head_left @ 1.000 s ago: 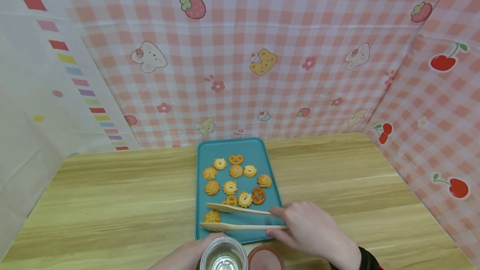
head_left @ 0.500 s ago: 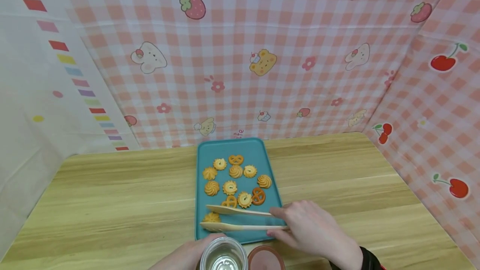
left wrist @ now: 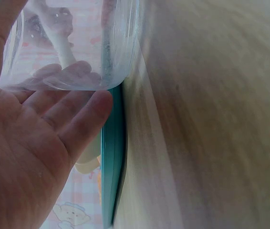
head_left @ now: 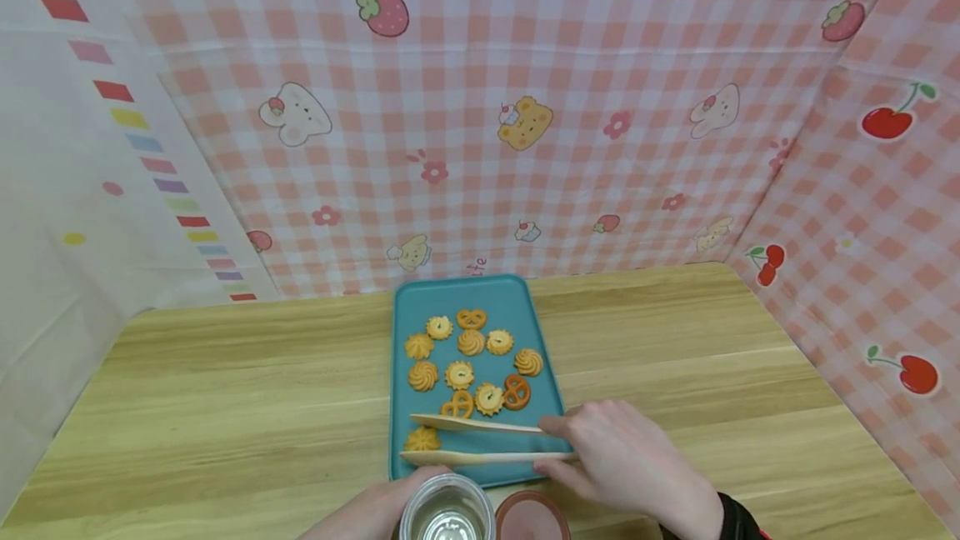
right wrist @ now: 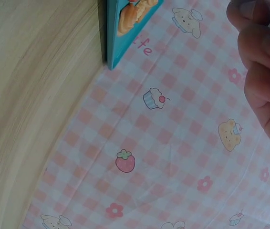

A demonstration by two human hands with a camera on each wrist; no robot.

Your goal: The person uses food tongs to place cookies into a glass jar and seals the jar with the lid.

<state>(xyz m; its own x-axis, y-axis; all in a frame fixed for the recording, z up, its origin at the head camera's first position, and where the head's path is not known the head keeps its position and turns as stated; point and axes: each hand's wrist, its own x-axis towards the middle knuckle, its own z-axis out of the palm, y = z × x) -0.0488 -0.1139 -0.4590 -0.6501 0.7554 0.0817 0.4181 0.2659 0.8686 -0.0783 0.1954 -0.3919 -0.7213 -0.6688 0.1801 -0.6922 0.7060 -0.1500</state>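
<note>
Lying on the near left part of a teal rectangular tray (head_left: 480,294), a golden, star-ridged round biscuit (head_left: 422,440), between the spread arms of flat-tipped, pale wooden tongs (head_left: 487,458); contact with the tips hard to tell. Pinching the tongs between thumb and fingers, the right hand (head_left: 621,455). Curled around an open-mouthed clear plastic jar (head_left: 447,479) at the tray's near edge, the left hand (head_left: 375,507). Right beside the jar, a round dull-red disc (head_left: 531,517). Farther up the tray, eight round golden biscuits (head_left: 460,374) and three pretzels (head_left: 471,319), one darker. Beneath, a wood-grain surface (head_left: 247,398); behind, pink-and-white checked cloth (head_left: 450,65).
</note>
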